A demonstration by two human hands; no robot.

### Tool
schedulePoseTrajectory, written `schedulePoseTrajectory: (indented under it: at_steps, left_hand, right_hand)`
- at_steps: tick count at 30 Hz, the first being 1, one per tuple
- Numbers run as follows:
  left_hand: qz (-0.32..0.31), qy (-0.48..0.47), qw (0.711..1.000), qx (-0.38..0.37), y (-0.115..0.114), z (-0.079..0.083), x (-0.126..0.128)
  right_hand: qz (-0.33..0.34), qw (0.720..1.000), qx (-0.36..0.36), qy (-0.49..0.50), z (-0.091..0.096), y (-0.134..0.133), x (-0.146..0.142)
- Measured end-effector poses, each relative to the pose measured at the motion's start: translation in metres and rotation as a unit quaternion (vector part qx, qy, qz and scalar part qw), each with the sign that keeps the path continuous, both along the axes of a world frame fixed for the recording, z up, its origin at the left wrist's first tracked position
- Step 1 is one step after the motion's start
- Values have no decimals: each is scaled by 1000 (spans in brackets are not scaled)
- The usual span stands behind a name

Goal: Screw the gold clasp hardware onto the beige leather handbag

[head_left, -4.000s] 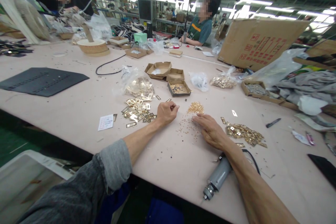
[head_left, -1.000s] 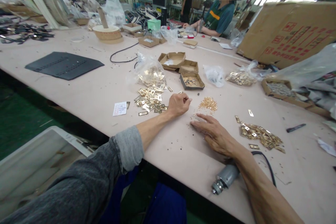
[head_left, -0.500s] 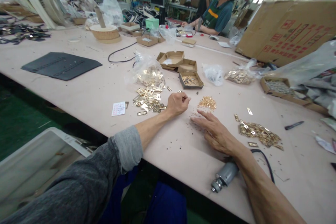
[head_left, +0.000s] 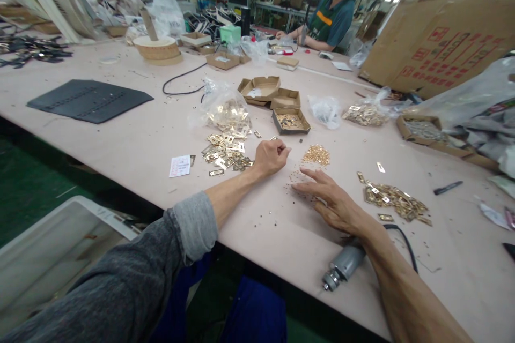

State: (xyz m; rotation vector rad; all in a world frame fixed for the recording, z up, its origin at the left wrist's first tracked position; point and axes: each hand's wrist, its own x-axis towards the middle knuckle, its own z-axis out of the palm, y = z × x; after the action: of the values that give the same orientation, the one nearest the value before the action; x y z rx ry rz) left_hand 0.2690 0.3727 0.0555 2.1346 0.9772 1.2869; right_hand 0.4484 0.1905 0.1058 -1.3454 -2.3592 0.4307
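Note:
My left hand [head_left: 272, 156] is closed and rests on the table, just right of a pile of gold metal plates [head_left: 226, 151]. Whatever its curled fingers hold, if anything, is hidden. My right hand [head_left: 328, 197] lies with fingers stretched and apart among scattered tiny gold pieces. Beyond its fingertips is a small heap of these gold pieces [head_left: 316, 155]. A grey electric screwdriver [head_left: 344, 266] lies under my right wrist, its tip toward the table's front edge. Farther right sits a second pile of gold plates [head_left: 396, 201].
Small cardboard trays [head_left: 290, 121] and a plastic bag of plates [head_left: 229, 112] stand behind my hands. A black pen [head_left: 448, 187] lies at right, a black sheet [head_left: 90, 100] at left. A large carton [head_left: 438, 45] stands at the back right. A person [head_left: 333, 16] sits across the table.
The view has shifted slightly. My left hand stays closed in the same place, and my right hand keeps its fingers spread near the small gold pieces with hardly any movement.

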Motion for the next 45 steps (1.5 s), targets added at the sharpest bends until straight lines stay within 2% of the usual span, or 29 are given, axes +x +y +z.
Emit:
schedulePoseTrajectory:
  at_steps: [5, 10, 14, 17, 23, 27, 32, 35, 45]
  left_hand:
    - [4, 2, 1000, -1, 0, 1, -1]
    - [3, -9, 1000, 2, 1, 1, -2]
    - [7, -15, 1000, 0, 1, 2, -2]
    - [2, -19, 1000, -3, 0, 3, -3]
    - [10, -21, 1000, -1, 1, 3, -3]
    - [3, -28, 1000, 5, 1, 2, -3]
    - [2, -27, 1000, 5, 1, 3, -3]
    - [6, -23, 1000, 3, 1, 3, -3]
    - [4, -23, 1000, 4, 1, 2, -2]
  right_hand:
    - [12, 1000, -5, 15, 0, -1, 2]
    - [-74, 996, 56, 19, 15, -3, 36]
    - [-118, 993, 26, 0, 25, -7, 49]
    - [-119, 993, -19, -19, 25, -8, 47]
    - [-111, 990, -55, -74, 26, -6, 45]
    - [-130, 989, -45, -51, 26, -6, 48]
    - [-127, 987, -45, -91, 24, -6, 50]
    - [-126, 988, -39, -74, 24, -6, 50]
    - [-104, 992, -55, -54, 20, -4, 37]
